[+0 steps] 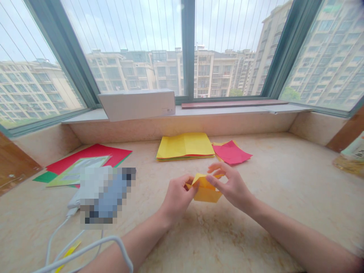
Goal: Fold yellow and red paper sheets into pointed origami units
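Observation:
A small folded piece of yellow-orange paper (207,192) sits just above the marble counter, held between my two hands. My left hand (178,199) pinches its left side. My right hand (231,185) grips its upper right edge between thumb and fingertips. Beyond the hands lies a stack of yellow paper (184,146) with red and green edges showing beneath. A crumpled pink-red sheet (231,152) rests to the right of that stack, with a yellow corner showing under it.
Red, green and pale sheets (91,155) lie at the left, partly behind a pixelated object (104,193) with white cables (85,252). A white box (136,105) stands on the window sill. A packet (352,157) sits at the right edge.

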`<state>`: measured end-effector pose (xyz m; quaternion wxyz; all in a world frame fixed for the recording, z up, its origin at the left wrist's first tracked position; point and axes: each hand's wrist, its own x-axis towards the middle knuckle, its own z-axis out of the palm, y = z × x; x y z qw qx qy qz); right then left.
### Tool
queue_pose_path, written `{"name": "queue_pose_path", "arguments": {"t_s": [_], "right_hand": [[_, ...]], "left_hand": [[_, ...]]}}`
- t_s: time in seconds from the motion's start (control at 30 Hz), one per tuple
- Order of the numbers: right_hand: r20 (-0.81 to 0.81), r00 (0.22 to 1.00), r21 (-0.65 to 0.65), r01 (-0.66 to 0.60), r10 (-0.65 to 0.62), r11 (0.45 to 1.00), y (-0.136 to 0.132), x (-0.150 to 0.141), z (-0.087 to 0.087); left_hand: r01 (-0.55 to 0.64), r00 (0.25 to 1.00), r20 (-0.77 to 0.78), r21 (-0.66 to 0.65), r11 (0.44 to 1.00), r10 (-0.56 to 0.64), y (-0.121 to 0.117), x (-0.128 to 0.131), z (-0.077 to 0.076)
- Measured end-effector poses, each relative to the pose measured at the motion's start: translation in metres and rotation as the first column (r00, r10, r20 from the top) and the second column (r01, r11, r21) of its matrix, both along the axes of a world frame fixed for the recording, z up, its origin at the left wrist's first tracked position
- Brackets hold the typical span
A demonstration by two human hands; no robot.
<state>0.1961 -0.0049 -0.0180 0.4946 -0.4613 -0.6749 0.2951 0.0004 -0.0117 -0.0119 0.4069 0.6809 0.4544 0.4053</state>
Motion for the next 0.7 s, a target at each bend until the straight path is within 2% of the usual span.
{"name": "queue_pose_path", "arguments": {"t_s": [0.13,0.4,0.57,0.7], "right_hand": [[0.043,0.998,0.012,0.043,-0.044,0.999,-0.001,0.002,0.003],[-0.008,0.998,0.051,-0.069,0.07,0.996,0.003,0.003,-0.001],[-0.141,0.981,-0.101,-0.148,0.133,0.984,0.006,0.004,-0.004],[-0.207,0.974,-0.231,-0.145,0.097,0.962,0.011,0.007,-0.003]], "left_hand": [[-0.02,0.999,-0.036,0.007,1.0,0.02,-0.001,0.001,0.003],[-0.058,0.996,0.064,-0.064,0.996,0.062,0.005,-0.002,0.003],[-0.041,0.986,0.158,-0.066,0.997,0.051,0.007,-0.002,0.0],[-0.033,0.984,0.172,-0.028,0.999,0.038,0.008,-0.002,-0.004]]}}
